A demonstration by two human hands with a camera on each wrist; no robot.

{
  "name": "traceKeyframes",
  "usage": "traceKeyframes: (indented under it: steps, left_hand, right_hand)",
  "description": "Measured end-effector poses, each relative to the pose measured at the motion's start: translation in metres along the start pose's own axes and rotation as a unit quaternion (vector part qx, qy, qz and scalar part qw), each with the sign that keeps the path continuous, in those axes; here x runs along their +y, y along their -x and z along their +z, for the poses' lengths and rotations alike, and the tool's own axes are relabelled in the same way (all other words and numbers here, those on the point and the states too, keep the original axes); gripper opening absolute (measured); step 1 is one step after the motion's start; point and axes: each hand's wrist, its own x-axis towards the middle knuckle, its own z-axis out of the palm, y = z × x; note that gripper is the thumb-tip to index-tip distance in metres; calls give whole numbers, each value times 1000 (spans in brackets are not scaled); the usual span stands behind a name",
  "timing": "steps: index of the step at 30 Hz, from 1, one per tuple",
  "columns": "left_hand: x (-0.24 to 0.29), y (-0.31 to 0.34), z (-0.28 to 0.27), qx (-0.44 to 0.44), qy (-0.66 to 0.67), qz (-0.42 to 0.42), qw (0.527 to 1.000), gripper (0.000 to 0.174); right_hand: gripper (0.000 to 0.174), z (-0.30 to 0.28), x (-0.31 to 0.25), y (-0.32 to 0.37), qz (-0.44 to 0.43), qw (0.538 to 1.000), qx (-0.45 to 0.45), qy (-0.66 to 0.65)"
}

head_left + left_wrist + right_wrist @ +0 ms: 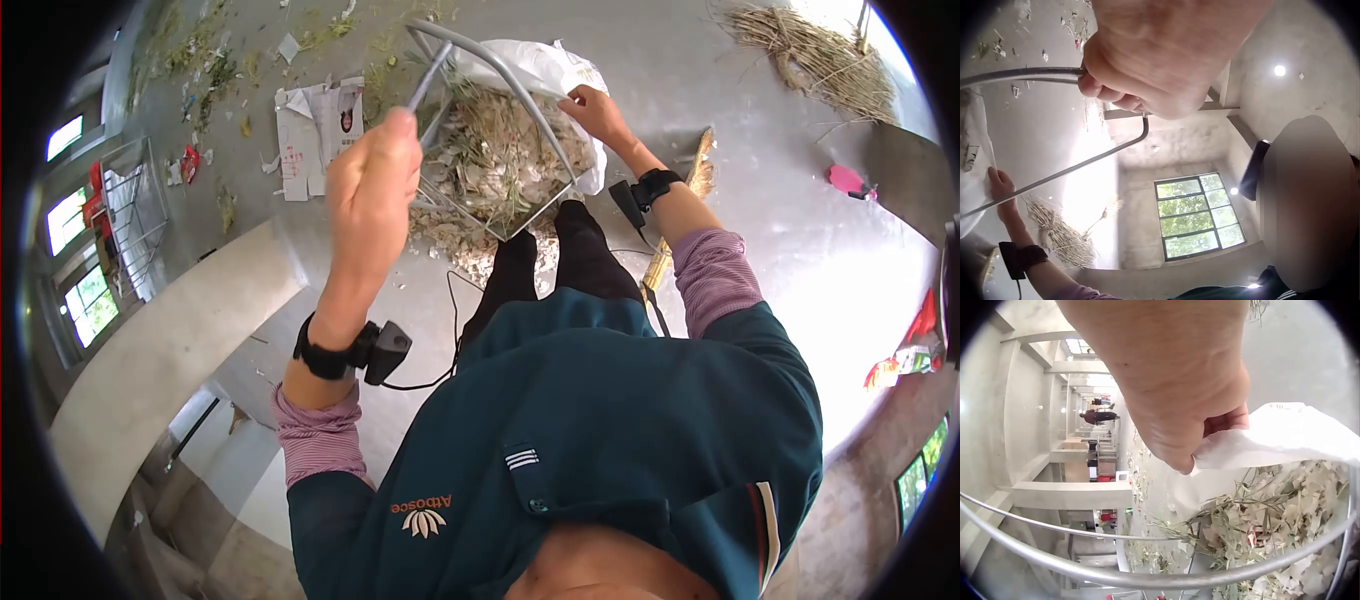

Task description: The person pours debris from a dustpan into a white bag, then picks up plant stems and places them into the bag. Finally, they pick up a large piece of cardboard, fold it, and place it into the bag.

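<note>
My left hand [375, 185] grips a grey metal tube frame [519, 88] near its upper bend, and in the left wrist view the fingers curl round the tube. With my right hand [600, 115] I pinch the rim of a white plastic bag [570, 65]. The right wrist view shows the bag's edge [1285, 431] between thumb and fingers. A heap of pale flakes and green-brown plant stems [505, 140] fills the bag's mouth. The frame stands tilted over this heap, its lower bars crossing the scraps close to my feet.
Pale flakes [480, 250] lie on the floor around my feet. Flattened cardboard [300, 150] is left of the frame. A yellowish stick [660, 270] lies beside my right leg, with a straw bundle [815, 60] farther right. Another person [1099, 416] appears in the background.
</note>
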Motion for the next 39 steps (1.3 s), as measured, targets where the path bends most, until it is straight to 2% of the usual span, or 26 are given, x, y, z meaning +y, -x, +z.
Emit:
traceKeyframes:
  steps: [4, 6, 10, 12, 15, 18, 20, 22, 25, 28, 30, 33, 36, 37, 39]
  left_hand:
    - [-16, -3, -8, 5, -42, 12, 999, 43]
    - [-34, -16, -3, 5, -87, -16, 996, 42]
    - [-34, -24, 4, 9, -40, -17, 999, 42]
    - [-30, -23, -2, 8, -37, -17, 999, 41]
    - [-8, -6, -4, 19, 36, -33, 999, 41]
    - [7, 11, -11, 9, 10, -18, 1000, 42]
    - [-15, 3, -16, -5, 20, -26, 999, 42]
    - [-29, -9, -8, -24, 6, -50, 998, 42]
    - [-32, -13, 0, -25, 25, -71, 997, 41]
    - [-23, -10, -3, -7, 28, -78, 997, 42]
    - [-11, 1, -7, 0, 91, -83, 992, 41]
    - [2, 13, -8, -19, 74, -55, 996, 41]
    - [-29, 6, -19, -18, 33, -46, 998, 42]
    - [-37, 1, -15, -31, 49, -56, 997, 42]
    - [-44, -2, -7, -50, 54, -65, 995, 42]
  right_hand:
    - [35, 1, 3, -4, -7, 1000, 12, -27]
    - [35, 2, 4, -9, -19, 1000, -7, 8]
    - [36, 5, 12, -3, 2, 999, -22, 44]
    - [36, 11, 15, -2, 16, 1000, -24, 11]
    - [37, 13, 18, -3, 10, 1000, -13, -24]
    - [38, 9, 12, 0, 18, 997, 10, -72]
    - [36, 11, 15, 2, 35, 995, -4, -94]
    - [35, 7, 15, -4, -11, 1000, -7, 17]
    - [34, 11, 17, 0, 10, 1000, -3, -2]
    - [33, 11, 13, 3, 20, 1000, -17, -18]
    - [33, 10, 9, 7, 19, 999, 0, -49]
    - [34, 8, 12, 6, 25, 996, 1, -84]
    - [34, 7, 16, 0, 22, 1000, -13, -9]
    - [33, 8, 17, 0, -9, 1000, 3, -16]
    - [33, 5, 14, -1, 3, 1000, -6, -3]
